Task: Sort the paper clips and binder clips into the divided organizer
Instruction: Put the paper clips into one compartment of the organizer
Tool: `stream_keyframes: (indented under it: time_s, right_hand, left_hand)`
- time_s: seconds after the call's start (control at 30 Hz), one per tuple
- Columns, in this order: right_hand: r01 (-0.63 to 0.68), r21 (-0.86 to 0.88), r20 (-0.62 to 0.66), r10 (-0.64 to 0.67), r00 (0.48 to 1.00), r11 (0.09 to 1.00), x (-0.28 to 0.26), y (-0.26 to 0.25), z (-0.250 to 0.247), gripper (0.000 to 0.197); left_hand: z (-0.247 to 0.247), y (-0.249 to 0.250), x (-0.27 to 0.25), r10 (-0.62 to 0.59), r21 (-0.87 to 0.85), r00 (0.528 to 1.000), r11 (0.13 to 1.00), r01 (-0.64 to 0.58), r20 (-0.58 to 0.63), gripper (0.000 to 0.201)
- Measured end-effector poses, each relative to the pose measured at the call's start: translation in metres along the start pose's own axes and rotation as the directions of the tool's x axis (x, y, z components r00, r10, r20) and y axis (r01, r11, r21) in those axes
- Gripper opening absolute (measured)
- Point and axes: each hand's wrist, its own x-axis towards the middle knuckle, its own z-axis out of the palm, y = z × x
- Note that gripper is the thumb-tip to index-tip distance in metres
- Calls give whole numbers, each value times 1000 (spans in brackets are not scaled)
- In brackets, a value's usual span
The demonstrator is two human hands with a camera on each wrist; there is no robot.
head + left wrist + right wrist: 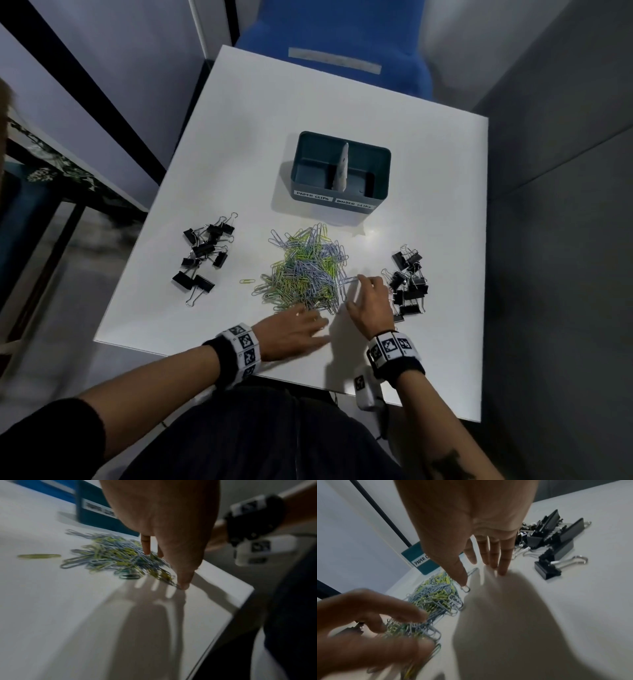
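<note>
A teal divided organizer [371,161] stands at the table's middle, labelled PAPER CLIPS on its left half and BINDER CLIPS on its right; both compartments look empty. In front of it lies a heap of green and lilac paper clips [305,270] [111,555] [436,596]. Black binder clips lie in a left pile [202,257] and a right pile [409,281] [556,540]. My left hand [305,323] [175,555] spreads its fingers over the heap's near edge. My right hand [368,294] [479,561] lies with straight fingers at the heap's right edge, its thumb on a clip.
One stray green paper clip [247,281] [39,556] lies left of the heap. The white table [239,137] ends just behind my wrists. A blue chair [335,41] stands beyond the far edge, and a dark-framed table sits at the left.
</note>
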Motion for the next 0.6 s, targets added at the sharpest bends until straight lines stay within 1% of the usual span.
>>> stream_keyframes:
  time_s: [0.03, 0.07, 0.13, 0.23, 0.3, 0.37, 0.43, 0.47, 0.5, 0.53, 0.57, 0.6]
  right_hand:
    - [11, -3, -5, -11, 1000, 1000, 0, -4, 2, 49]
    - [21, 1, -2, -21, 1000, 1000, 0, -8, 4, 44]
    - [51, 25, 18, -52, 998, 998, -1, -16, 10, 38]
    - [118, 48, 16, -119, 993, 992, -4, -25, 17, 30]
    - [160, 73, 22, -162, 987, 984, -6, -27, 22, 29]
    - [207, 81, 25, -209, 978, 975, -6, -23, 21, 31]
    - [220, 73, 29, -223, 974, 973, -6, -15, 15, 40]
    - [209, 55, 41, -212, 976, 976, -6, -12, 11, 49]
    - [192, 29, 59, -193, 979, 981, -5, -10, 7, 60]
    - [172, -3, 79, -171, 982, 985, -4, -9, 4, 72]
    - [164, -39, 97, -160, 982, 986, -2, -9, 3, 85]
    - [172, -88, 119, -161, 980, 981, 0, -10, 3, 101]
  left_hand:
    - [2, 1, 1, 75, 62, 997, 995, -75, 5, 31]
    - [2, -1, 0, 113, 106, 994, 988, -113, 6, 25]
    - [2, -10, -2, 118, 146, 993, 982, -118, 6, 22]
    - [-1, -27, -7, 32, 156, 998, 987, -39, 45, 27]
    - [-2, -35, -12, -30, 165, 998, 986, 22, 49, 29]
    - [-1, -40, -20, -94, 128, 996, 987, 92, 5, 38]
    - [1, -40, -30, -177, 39, 980, 983, 181, -95, 44]
    - [3, -39, -36, -237, -22, 960, 971, 236, -151, 41]
    - [4, -39, -41, -317, -82, 928, 948, 306, -195, 40]
    - [4, -38, -46, -416, -137, 887, 908, 395, -203, 47]
    - [5, -39, -49, -524, -183, 836, 848, 497, -162, 65]
    - [4, -40, -51, -614, -208, 785, 781, 589, -83, 90]
